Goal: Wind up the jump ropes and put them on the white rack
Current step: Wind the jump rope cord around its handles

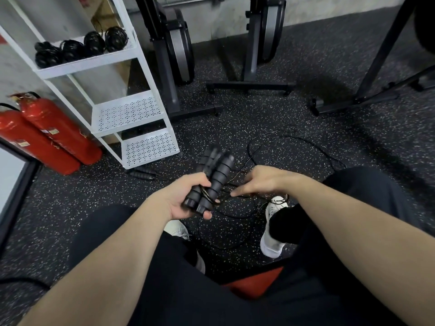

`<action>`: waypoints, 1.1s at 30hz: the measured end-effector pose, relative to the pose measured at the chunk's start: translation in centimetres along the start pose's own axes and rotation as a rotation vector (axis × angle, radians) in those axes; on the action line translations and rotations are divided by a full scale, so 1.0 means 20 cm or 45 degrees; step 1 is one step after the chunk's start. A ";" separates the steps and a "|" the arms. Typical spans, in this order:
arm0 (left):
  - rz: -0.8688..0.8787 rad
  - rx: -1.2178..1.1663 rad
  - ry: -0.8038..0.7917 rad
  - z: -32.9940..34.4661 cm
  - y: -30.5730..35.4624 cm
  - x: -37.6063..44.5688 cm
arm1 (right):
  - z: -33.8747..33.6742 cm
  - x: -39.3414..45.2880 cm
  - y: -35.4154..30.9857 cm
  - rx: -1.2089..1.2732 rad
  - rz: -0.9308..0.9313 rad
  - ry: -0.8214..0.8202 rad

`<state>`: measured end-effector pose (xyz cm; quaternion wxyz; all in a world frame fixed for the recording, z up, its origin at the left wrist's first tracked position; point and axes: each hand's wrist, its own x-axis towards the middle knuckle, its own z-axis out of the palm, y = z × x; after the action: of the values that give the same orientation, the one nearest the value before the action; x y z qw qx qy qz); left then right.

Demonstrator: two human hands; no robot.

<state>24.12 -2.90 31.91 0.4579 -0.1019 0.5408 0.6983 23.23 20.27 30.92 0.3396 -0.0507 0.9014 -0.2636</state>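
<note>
My left hand (188, 198) grips two black ribbed jump rope handles (216, 175) held side by side, pointing up and away from me. A few turns of thin black cord (207, 195) circle the handles near my fingers. My right hand (261, 181) pinches the cord just right of the handles. The loose cord (294, 140) trails in loops over the speckled floor ahead and around my feet. The white rack (131, 114) stands at the left; several wound black ropes (80, 47) lie on its upper shelf. Another pair of black handles (144, 173) lies on the floor by the rack's foot.
Two red fire extinguishers (47, 135) lean beside the rack. Black exercise machine frames (251, 85) stand ahead and at the right. My white shoes (273, 231) and dark trousers fill the lower view, above a red seat edge (256, 281).
</note>
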 end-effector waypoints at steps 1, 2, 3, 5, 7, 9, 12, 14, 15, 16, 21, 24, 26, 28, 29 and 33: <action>-0.052 0.111 0.012 0.01 -0.01 0.00 | 0.00 0.01 0.00 0.048 -0.025 0.029; -0.095 0.227 -0.015 0.03 -0.02 0.00 | 0.00 0.02 0.01 0.111 -0.070 0.046; -0.135 0.331 -0.058 0.03 -0.03 0.01 | 0.00 0.02 0.00 0.152 -0.111 0.035; -0.198 0.488 -0.111 0.04 -0.04 0.02 | 0.00 0.01 0.01 0.103 -0.152 0.014; -0.244 0.606 -0.140 0.05 -0.04 0.01 | -0.01 0.02 0.03 0.008 -0.166 0.010; -0.269 0.748 -0.170 0.05 -0.03 0.02 | -0.03 0.03 0.04 -0.001 -0.174 -0.014; -0.260 0.994 -0.131 0.06 -0.05 0.04 | -0.04 0.04 0.03 -0.007 -0.193 0.030; -0.266 1.179 -0.078 0.09 -0.06 0.06 | -0.02 0.05 0.01 -0.016 -0.200 0.120; -0.276 1.255 -0.053 0.09 -0.07 0.07 | -0.01 0.05 0.01 -0.066 -0.173 0.164; -0.287 1.329 -0.036 0.10 -0.08 0.08 | 0.00 0.05 0.00 -0.118 -0.140 0.199; -0.355 1.464 0.079 0.10 -0.12 0.14 | 0.04 0.02 -0.09 -0.137 -0.167 0.239; -0.329 1.407 0.230 0.05 -0.14 0.17 | 0.08 0.00 -0.17 -0.025 -0.245 0.211; -0.288 1.361 0.311 0.01 -0.14 0.18 | 0.10 -0.01 -0.21 0.063 -0.304 0.215; -0.260 1.105 0.349 -0.02 -0.15 0.18 | 0.13 -0.01 -0.23 0.157 -0.336 0.218; -0.235 0.987 0.373 -0.03 -0.15 0.17 | 0.15 -0.01 -0.24 0.207 -0.337 0.220; -0.056 0.686 0.576 -0.06 -0.11 0.19 | 0.18 0.01 -0.27 0.519 -0.243 0.260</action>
<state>23.21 -1.96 27.41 0.3519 -0.1412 0.7910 0.4801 24.97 13.98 31.36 0.2235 -0.0391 0.8504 -0.4747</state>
